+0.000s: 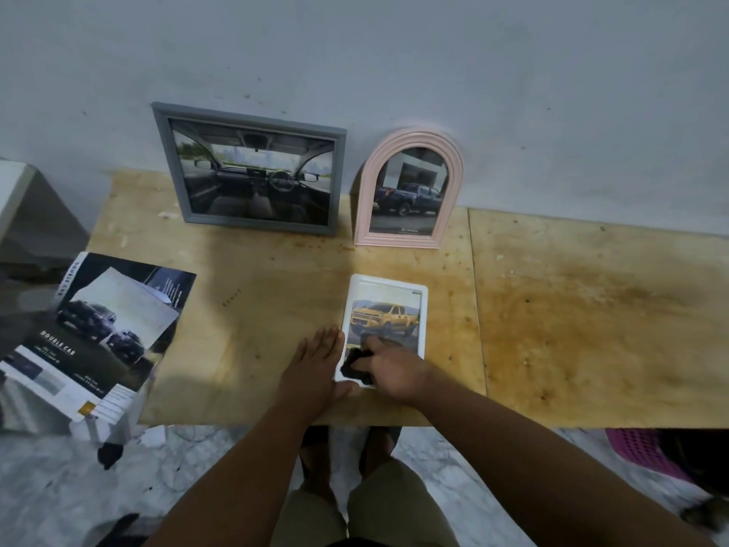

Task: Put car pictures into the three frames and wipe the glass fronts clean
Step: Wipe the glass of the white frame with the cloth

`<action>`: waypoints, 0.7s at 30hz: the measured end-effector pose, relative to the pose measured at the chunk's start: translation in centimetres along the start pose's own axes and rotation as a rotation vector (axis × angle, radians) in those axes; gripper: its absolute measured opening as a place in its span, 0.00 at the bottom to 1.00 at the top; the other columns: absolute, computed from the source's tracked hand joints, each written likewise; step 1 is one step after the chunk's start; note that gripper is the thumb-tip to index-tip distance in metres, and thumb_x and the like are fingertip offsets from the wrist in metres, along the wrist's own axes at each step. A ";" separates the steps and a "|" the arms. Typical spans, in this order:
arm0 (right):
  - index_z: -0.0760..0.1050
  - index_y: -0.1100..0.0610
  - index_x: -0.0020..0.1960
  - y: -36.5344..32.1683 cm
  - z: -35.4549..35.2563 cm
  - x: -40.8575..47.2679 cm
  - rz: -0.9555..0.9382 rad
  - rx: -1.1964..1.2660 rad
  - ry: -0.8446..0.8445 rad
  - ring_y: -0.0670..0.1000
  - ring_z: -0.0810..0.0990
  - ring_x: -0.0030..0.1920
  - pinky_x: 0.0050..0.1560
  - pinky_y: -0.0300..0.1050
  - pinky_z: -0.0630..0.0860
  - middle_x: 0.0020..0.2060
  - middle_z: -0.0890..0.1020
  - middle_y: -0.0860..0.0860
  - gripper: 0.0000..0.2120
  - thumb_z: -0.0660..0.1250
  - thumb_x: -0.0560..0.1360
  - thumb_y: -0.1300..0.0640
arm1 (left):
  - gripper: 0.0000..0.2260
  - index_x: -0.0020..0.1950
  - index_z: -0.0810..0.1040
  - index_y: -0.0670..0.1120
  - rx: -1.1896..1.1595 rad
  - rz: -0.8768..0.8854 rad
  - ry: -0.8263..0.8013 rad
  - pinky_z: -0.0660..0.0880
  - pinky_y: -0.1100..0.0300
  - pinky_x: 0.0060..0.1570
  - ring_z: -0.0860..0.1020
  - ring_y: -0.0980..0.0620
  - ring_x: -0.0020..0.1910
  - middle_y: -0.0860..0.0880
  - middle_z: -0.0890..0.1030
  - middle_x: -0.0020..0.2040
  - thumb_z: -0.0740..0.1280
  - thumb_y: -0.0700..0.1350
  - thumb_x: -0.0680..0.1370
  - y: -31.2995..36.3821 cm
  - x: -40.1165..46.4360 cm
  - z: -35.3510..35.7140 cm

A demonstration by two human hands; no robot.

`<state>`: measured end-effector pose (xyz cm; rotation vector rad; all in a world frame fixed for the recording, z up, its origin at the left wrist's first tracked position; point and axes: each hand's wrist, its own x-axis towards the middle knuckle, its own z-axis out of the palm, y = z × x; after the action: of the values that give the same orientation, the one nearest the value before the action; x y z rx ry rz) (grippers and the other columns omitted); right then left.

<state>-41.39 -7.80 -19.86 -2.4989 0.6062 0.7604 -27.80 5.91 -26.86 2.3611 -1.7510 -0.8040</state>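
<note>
— Plywood tabletop (276, 278) against a pale wall, and three frames on it. Which one is being worked on?

— Count them first: one grey frame (252, 112) and one pink arched frame (410, 238), both leaning upright on the wall with car pictures already inside. The third, a white frame (388, 281), lies flat near the front edge with a yellow pickup picture in it.

— And the hands?

— Two. The left hand (319, 365) lies flat with straight fingers against the white frame's left side, holding nothing, just bracing it. The right hand (388, 369) has curled fingers pinching a dark cloth (353, 367) pressed on the lower part of the glass.

— So the wiping is the step in hand?

— I judge so. To do it well, keep the left palm firm so the frame can't slide on the wood, and work the cloth in overlapping passes from the near end up toward the far edge, right into the corners, with light pressure so the glass doesn't flex.

— Anything else about?

— One stack of car brochures (98, 333) at the left, overhanging the table corner; how many sheets it holds I can't make out. One cloth only. Whether the two standing frames are already wiped, the dim light doesn't let me say.
</note>
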 end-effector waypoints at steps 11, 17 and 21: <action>0.77 0.47 0.70 1.9 -4.0 -1.8 0.055 -0.061 -0.020 0.59 0.78 0.63 0.59 0.49 0.77 0.72 0.70 0.52 0.19 0.65 0.80 0.55 | 0.46 0.82 0.46 0.47 -0.030 0.011 -0.004 0.38 0.51 0.75 0.42 0.48 0.81 0.50 0.44 0.82 0.47 0.73 0.71 -0.2 -0.2 0.1; 0.77 0.49 0.70 -1.7 -2.2 0.5 0.080 -0.106 0.055 0.63 0.74 0.66 0.68 0.58 0.72 0.70 0.69 0.57 0.18 0.65 0.81 0.56 | 0.45 0.81 0.54 0.45 -0.039 0.007 -0.072 0.47 0.47 0.76 0.48 0.48 0.79 0.49 0.50 0.80 0.51 0.71 0.72 0.1 -0.2 -0.7; 0.78 0.52 0.68 -3.2 0.3 -0.4 -0.006 -0.172 0.073 0.63 0.69 0.71 0.70 0.57 0.70 0.73 0.66 0.58 0.15 0.65 0.82 0.54 | 0.39 0.75 0.70 0.42 -0.001 0.018 -0.082 0.72 0.40 0.63 0.73 0.42 0.71 0.43 0.72 0.74 0.56 0.68 0.73 0.0 -0.3 -0.4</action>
<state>-40.16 -5.00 -18.90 -2.6944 0.5808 0.7499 -27.65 6.06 -26.39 2.3398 -1.7993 -0.9119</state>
